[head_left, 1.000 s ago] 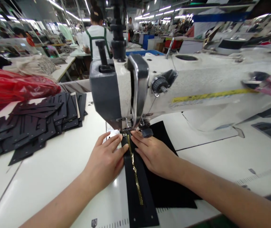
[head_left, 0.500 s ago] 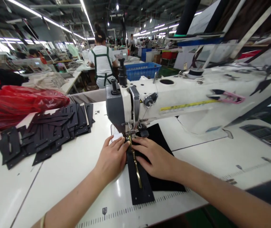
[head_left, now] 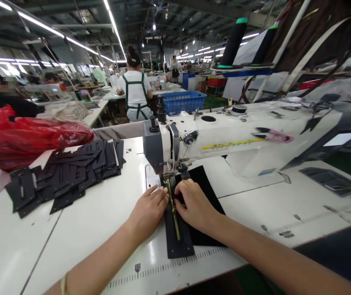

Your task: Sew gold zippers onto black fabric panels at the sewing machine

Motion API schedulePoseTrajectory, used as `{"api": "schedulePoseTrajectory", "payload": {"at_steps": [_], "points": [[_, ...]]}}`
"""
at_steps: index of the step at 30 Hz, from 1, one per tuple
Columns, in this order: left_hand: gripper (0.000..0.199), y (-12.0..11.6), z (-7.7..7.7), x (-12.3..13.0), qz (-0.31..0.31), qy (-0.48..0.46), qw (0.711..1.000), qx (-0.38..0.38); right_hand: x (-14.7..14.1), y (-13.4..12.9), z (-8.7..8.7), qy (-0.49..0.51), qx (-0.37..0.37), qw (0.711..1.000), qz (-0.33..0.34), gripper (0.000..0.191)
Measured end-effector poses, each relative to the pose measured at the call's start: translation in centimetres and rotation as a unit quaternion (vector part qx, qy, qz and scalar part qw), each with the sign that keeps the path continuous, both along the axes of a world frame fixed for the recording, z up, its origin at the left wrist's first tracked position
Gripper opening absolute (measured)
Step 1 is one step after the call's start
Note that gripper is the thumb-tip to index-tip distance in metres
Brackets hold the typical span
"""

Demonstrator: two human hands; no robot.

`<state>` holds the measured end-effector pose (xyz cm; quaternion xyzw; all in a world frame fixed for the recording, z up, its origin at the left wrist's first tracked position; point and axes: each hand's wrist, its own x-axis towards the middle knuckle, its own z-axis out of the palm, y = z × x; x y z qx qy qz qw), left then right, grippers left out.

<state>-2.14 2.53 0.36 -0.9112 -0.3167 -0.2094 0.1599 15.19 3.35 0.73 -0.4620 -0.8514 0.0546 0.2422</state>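
A dark strip (head_left: pixel 180 246) with a gold zipper (head_left: pixel 175 221) along its middle lies under the head of a white sewing machine (head_left: pixel 224 139). Beneath its right side is a black fabric piece (head_left: pixel 207 237). My left hand (head_left: pixel 150 209) rests flat on the strip's left edge near the presser foot, fingers extended. On the other side of the zipper, my right hand (head_left: pixel 195 203) has its fingers curled in by the strip; what they hold, if anything, is hidden.
Many dark cut pieces (head_left: pixel 71 172) are piled at the left beside a red plastic bag (head_left: pixel 34 135). Pink-handled snips (head_left: pixel 273 135) lie on the machine arm. Behind stand a blue crate (head_left: pixel 183 102) and a person (head_left: pixel 135 88) in a green-strapped apron.
My right hand has gone from spread fingers to a curled grip beside the zipper. My left hand stays on the strip. The camera view has shifted slightly.
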Motion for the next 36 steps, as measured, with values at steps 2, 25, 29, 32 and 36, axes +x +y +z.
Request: {"api": "schedulePoseTrajectory", "payload": {"at_steps": [2,25,29,32,36], "points": [[0.026,-0.3,-0.1,0.3,0.007,-0.005,1.0,0.002,0.4,-0.5,-0.6,-0.022,0.029,0.999,0.037,0.03],[0.026,-1.5,0.0,0.5,0.011,0.009,1.0,-0.027,2.2,-2.5,0.0,0.008,0.143,0.978,0.149,0.029],[0.029,-3.0,-0.2,0.4,-0.003,0.01,0.999,-0.038,2.5,-6.4,-0.4,0.018,0.109,0.984,0.14,0.033],[0.029,-3.8,-0.1,0.4,-0.007,0.002,0.999,-0.052,2.6,-7.5,-0.9,0.027,0.081,0.989,0.124,0.039],[0.028,-4.2,-0.2,0.4,0.009,-0.035,0.996,-0.087,2.7,-7.4,-1.4,0.031,0.125,0.984,0.121,0.034]]}}
